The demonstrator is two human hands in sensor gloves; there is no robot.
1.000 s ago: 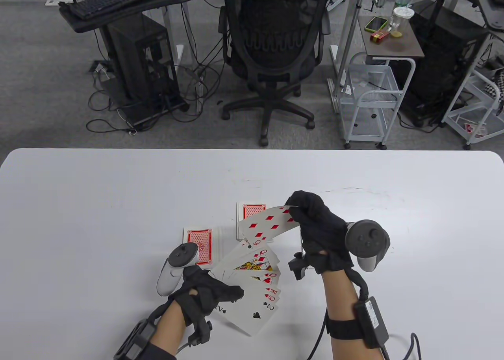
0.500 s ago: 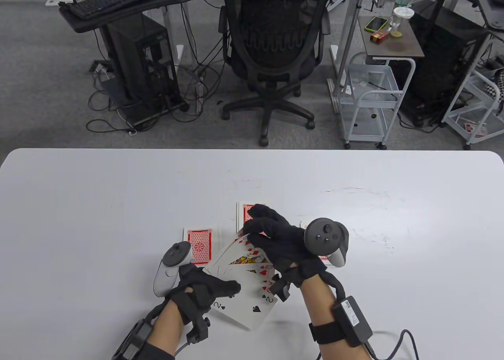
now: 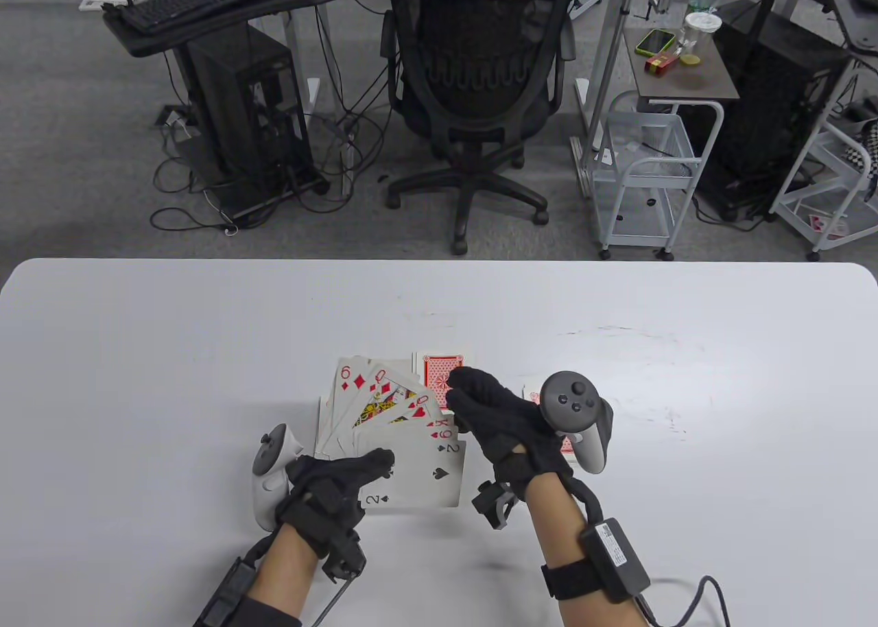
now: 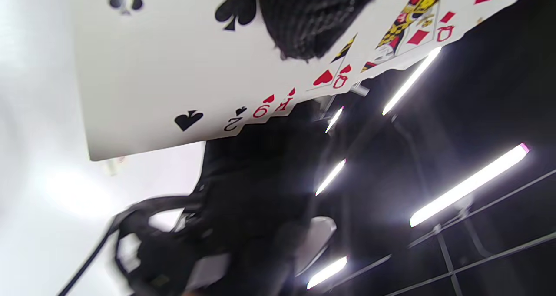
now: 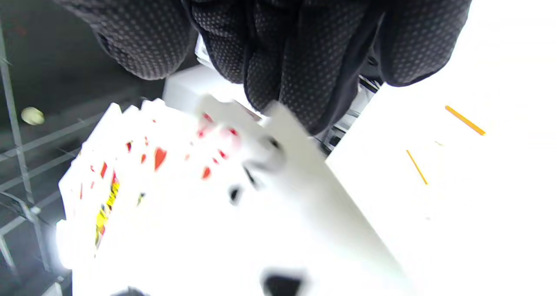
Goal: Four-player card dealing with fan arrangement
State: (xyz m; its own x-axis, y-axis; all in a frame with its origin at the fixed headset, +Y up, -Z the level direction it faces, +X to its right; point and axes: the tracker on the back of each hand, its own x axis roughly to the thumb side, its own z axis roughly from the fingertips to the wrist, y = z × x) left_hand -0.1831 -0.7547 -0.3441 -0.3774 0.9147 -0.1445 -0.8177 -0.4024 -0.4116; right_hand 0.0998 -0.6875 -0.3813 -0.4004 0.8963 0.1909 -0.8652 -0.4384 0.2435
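The left hand (image 3: pixel 329 493) is holding a fan of cards (image 3: pixel 394 442) face up just above the white table (image 3: pixel 137 380), its thumb curling over the front card, the two of spades (image 3: pixel 418 476), and pinching the fan near its lower left corner. Behind that card the fan is spreading up and to the left through red cards to a queen and a six of diamonds (image 3: pixel 346 380) at the far end (the left wrist view is showing the same spread from below, with the thumb (image 4: pixel 304 22) pressing on it). The right hand (image 3: pixel 504 424) is hovering at the fan's right edge with its fingers curling; whether they are touching or gripping a card, I cannot tell. A face-down card (image 3: pixel 442 370) with a red back is lying on the table just beyond the fan, and another red-backed card (image 3: pixel 531 395) is peeking out behind the right hand.
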